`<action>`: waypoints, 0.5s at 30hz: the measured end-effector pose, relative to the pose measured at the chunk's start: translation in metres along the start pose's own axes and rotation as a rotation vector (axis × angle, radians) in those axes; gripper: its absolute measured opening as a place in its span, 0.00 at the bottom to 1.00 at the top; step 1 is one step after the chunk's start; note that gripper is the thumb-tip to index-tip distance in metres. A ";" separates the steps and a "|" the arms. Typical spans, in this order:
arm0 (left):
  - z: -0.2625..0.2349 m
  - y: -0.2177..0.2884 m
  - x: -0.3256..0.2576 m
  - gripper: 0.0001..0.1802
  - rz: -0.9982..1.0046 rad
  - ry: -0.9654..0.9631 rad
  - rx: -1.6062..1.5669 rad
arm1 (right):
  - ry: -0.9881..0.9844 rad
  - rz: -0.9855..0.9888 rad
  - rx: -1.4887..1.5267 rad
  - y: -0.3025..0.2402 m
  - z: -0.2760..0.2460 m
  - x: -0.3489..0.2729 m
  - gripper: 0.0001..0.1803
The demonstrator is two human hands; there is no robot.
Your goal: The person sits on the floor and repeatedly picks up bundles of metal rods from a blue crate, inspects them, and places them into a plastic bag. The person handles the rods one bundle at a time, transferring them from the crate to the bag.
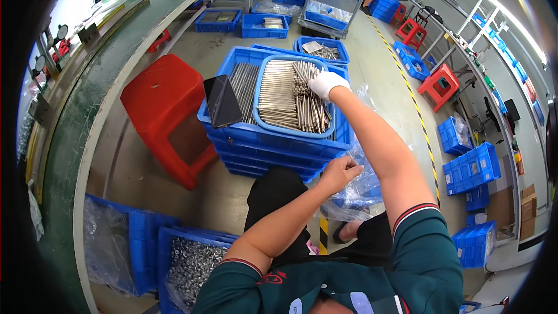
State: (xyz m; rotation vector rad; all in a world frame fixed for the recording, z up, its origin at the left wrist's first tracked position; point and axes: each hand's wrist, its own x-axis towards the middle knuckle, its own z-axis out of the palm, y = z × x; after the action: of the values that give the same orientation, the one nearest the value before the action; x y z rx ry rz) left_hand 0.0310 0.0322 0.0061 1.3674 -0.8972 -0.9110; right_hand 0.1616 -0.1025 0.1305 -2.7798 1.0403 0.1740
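My right hand (328,85), in a white glove, reaches into a light-blue tray (261,117) of slim metal rods (278,94). Its fingers are closed on the ends of some rods at the tray's right side, where the rods lie in a loose, uneven pile. On the left of the tray the rods lie in neat rows. My left hand (340,175) is bare and curled closed in front of the stacked blue crates (273,150), close to a clear plastic bag (363,183). Whatever its fingers hold, if anything, is hidden.
A dark phone (222,102) leans on the crate's left edge, beside longer grey rods (243,84). Left stands a red stool (165,96) by a green workbench (125,29). A crate of small metal parts (195,264) sits lower left. Behind are more crates and a trolley (331,3).
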 end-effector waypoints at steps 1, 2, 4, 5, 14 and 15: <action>0.000 0.001 0.000 0.14 0.005 0.004 0.007 | -0.050 0.003 0.066 0.005 -0.001 0.003 0.22; 0.000 0.002 -0.001 0.14 0.007 0.004 0.009 | -0.099 0.007 0.133 0.011 -0.002 0.008 0.22; -0.001 0.007 -0.003 0.14 0.014 0.005 0.014 | -0.047 -0.086 0.181 0.021 -0.003 0.008 0.22; 0.000 0.007 -0.003 0.15 0.009 0.003 0.012 | -0.049 -0.093 0.196 0.027 -0.002 0.011 0.22; -0.002 0.008 -0.003 0.15 -0.008 -0.007 -0.005 | -0.088 -0.163 0.345 0.058 0.007 -0.019 0.22; -0.002 0.008 -0.003 0.15 -0.007 -0.008 -0.001 | -0.100 -0.149 0.371 0.061 0.010 -0.024 0.23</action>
State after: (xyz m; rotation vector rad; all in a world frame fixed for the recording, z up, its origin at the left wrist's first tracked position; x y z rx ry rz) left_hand 0.0315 0.0356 0.0136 1.3675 -0.8983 -0.9232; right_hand 0.1028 -0.1305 0.1181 -2.4705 0.7492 0.0883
